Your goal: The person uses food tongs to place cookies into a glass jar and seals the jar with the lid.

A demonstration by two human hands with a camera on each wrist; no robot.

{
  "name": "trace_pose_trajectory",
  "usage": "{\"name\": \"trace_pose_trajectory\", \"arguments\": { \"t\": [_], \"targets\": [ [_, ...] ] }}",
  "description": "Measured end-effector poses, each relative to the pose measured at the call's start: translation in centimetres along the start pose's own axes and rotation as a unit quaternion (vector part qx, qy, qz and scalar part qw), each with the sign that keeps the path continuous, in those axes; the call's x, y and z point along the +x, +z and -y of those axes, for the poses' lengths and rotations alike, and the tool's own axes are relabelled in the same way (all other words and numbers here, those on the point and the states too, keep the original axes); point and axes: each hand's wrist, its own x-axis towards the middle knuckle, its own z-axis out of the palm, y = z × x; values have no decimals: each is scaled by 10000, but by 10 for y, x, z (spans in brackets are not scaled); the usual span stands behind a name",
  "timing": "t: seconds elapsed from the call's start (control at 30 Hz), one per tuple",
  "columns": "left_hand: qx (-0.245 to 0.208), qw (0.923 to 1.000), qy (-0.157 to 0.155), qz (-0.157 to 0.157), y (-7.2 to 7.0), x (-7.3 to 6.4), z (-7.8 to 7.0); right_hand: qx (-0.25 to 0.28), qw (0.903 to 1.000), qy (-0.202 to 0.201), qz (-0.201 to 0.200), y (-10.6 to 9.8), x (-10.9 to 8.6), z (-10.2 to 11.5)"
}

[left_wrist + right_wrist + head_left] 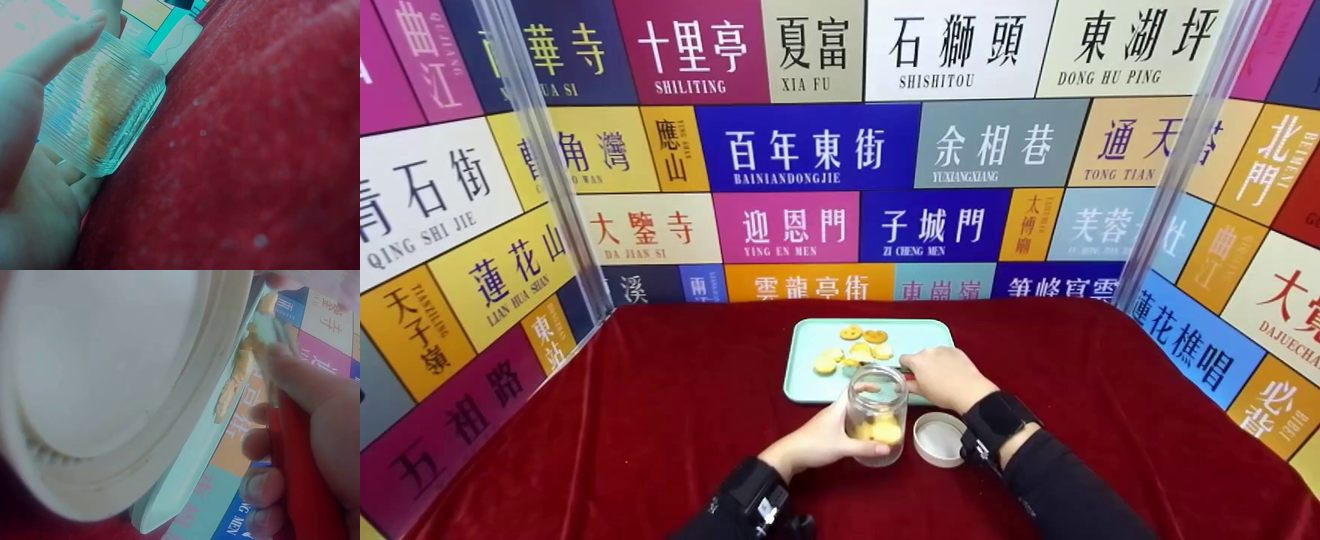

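My left hand (819, 441) grips a ribbed glass jar (877, 397) from the left side, thumb across its front. Yellow pieces (885, 430) lie low inside, and the jar's mouth is uncovered. In the left wrist view the base of the jar (126, 126) is close to the red cloth. My right hand (949, 377) holds a red-handled tool (301, 467) with a shiny metal end beside the jar's rim; its exact kind is unclear. Behind the jar, a mint-green tray (810, 386) bears several yellow pieces (825, 364) and two round, biscuit-like pieces (874, 337).
A whitish round lid (940, 437) lies with its hollow side up, right of the jar and below my right wrist. Dark red cloth (675, 390) covers the table. Colourful sign panels (810, 146) and clear corner posts (559, 165) stand around it.
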Motion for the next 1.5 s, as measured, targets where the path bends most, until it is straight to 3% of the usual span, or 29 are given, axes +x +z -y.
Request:
{"name": "trace_pose_trajectory", "arguments": {
  "t": [0.47, 0.77, 1.5],
  "targets": [
    [-46, 10000, 21, -2, 0, 0, 0, 574, 9980, 207, 142, 7, -8, -12],
    [38, 10000, -45, -57, 0, 0, -1, 1099, 9920, 603, 147, -1, -14, -23],
    [118, 9999, 11, -30, -1, 1, 1, 1693, 9803, 1021, -9, -8, -51, -49]
  ]
}}
